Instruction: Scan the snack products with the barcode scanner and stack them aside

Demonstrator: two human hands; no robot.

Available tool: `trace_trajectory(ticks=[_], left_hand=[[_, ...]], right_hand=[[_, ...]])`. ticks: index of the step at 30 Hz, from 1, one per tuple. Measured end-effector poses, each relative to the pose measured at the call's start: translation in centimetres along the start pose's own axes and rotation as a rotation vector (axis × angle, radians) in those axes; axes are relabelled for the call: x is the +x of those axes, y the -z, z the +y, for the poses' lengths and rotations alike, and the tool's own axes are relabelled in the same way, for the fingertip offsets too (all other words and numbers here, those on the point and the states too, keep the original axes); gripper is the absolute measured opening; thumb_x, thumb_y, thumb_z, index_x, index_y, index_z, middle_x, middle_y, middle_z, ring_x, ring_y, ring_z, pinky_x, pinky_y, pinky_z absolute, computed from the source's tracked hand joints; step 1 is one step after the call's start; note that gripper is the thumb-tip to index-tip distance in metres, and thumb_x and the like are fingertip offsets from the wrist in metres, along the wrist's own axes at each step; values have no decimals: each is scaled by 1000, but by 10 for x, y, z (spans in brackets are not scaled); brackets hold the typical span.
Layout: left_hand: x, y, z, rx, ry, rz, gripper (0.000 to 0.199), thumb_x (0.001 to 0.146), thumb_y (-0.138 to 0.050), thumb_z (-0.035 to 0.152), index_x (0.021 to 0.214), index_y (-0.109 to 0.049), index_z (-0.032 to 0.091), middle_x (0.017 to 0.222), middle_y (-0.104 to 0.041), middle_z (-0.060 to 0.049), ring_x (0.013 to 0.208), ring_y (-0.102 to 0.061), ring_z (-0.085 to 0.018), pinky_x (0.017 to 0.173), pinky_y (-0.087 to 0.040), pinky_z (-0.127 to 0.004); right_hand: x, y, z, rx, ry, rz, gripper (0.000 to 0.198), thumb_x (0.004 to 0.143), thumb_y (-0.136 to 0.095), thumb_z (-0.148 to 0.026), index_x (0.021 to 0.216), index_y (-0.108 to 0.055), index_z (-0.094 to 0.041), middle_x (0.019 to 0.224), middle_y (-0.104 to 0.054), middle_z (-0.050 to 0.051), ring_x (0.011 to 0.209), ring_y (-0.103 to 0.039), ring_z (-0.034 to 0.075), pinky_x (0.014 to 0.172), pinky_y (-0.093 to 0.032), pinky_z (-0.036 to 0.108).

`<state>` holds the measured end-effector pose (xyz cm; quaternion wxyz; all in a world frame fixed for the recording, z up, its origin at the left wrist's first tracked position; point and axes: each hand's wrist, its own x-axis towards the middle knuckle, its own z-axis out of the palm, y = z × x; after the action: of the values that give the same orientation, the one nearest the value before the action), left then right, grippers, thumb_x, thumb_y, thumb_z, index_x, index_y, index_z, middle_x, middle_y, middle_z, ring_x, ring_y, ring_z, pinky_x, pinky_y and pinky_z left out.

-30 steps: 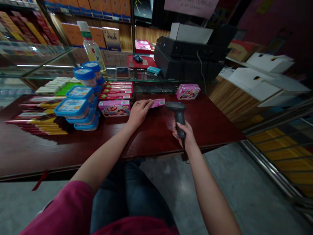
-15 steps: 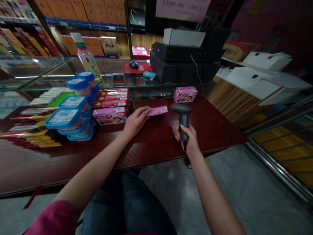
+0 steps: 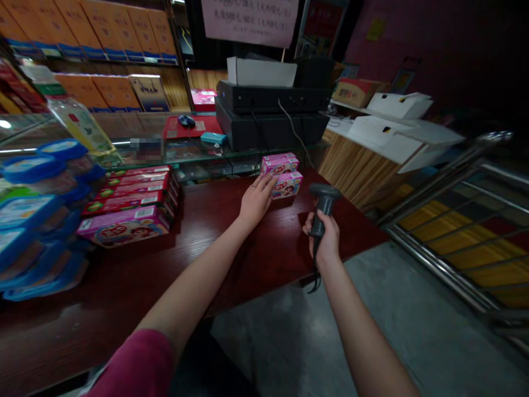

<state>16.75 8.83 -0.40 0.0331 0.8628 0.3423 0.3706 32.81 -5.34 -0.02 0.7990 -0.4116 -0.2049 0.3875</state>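
My left hand (image 3: 257, 199) has its fingers over the left end of a small pink box (image 3: 288, 186), which stands on the dark red wooden counter. Right behind it is a second pink box (image 3: 281, 162) of the same kind. In my right hand (image 3: 326, 237) is a black handheld barcode scanner (image 3: 324, 205), gripped by its handle with the head up and a cord hanging below. To the left, another pink box (image 3: 130, 229) lies in front of a row of red boxes (image 3: 128, 194).
Blue-lidded tubs (image 3: 33, 215) are stacked at the left, with a clear bottle (image 3: 78, 118) behind them. A glass counter carries a mouse (image 3: 186, 121) and a black machine (image 3: 268, 124). White boxes (image 3: 388, 135) and a metal railing (image 3: 446, 259) are at the right.
My left hand has carried the pink box back and right, and it now stands in front of the other one. The view has swung right. The scanner stays in my right hand.
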Motion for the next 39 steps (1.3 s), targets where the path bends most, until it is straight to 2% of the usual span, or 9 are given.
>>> trace_trajectory(ticks=[10,16,19,22,26,29,32,36,39], left_hand=[[39,-32,-3,221,117,-19,76,97,-48,5,166,-35,33,174,-35,-2,163,-30,-30,131,-31,-58],[31,-21,5,198,178,-26,85,94,-63,14,170,-25,23,179,-18,-8,163,-27,-32,129,-35,-47],[3,6,10,216,198,-11,88,94,-65,18,171,-22,17,179,-16,-10,164,-27,-30,131,-33,-45],[-43,46,9,302,93,-4,82,97,-55,15,171,-21,18,179,-19,-6,165,-24,-22,135,-24,-42],[-108,112,-6,431,11,34,78,99,-42,11,172,-16,25,177,-22,1,165,-19,-14,138,-11,-39],[-153,163,-24,478,116,97,78,100,-41,11,172,-15,26,176,-25,-2,165,-21,-17,138,-5,-41],[-190,203,-38,486,298,171,74,102,-41,15,172,-18,23,176,-25,-7,165,-20,-22,138,-8,-47],[-217,226,-50,488,512,255,75,99,-44,13,170,-21,12,176,-20,-16,166,-13,-29,136,-18,-56],[-220,225,-56,488,530,255,66,100,-42,9,165,-35,12,173,-30,-18,165,-21,-30,134,-24,-57]], right_hand=[[-3,1,-1,-24,-20,-52,31,72,-82,-36,91,-62,-21,70,-63,-5,49,-50,8,44,-41,22],[-4,0,-2,-54,-47,-87,36,67,-85,-38,90,-62,-21,71,-65,-4,49,-50,8,43,-41,21],[-10,-2,-8,-89,-65,-150,38,65,-86,-37,90,-62,-21,72,-65,-4,49,-51,8,43,-41,21],[-21,-11,-7,-127,-121,-223,39,63,-88,-35,89,-64,-20,72,-66,-3,50,-52,8,43,-42,21],[-49,-51,21,-30,-305,-315,37,63,-87,-33,90,-65,-20,75,-67,-4,50,-49,6,44,-41,18],[-82,-94,51,48,-437,-394,33,65,-83,-34,89,-63,-22,77,-67,-4,48,-46,5,43,-40,18],[-112,-131,75,47,-452,-476,31,67,-80,-34,90,-63,-23,82,-68,-5,49,-47,5,44,-41,19],[-134,-152,87,-36,-386,-575,33,68,-80,-35,95,-67,-21,97,-75,-2,53,-53,6,44,-41,19],[-134,-147,82,-96,-354,-645,35,68,-80,-34,98,-68,-22,110,-78,2,53,-54,8,42,-39,21]])
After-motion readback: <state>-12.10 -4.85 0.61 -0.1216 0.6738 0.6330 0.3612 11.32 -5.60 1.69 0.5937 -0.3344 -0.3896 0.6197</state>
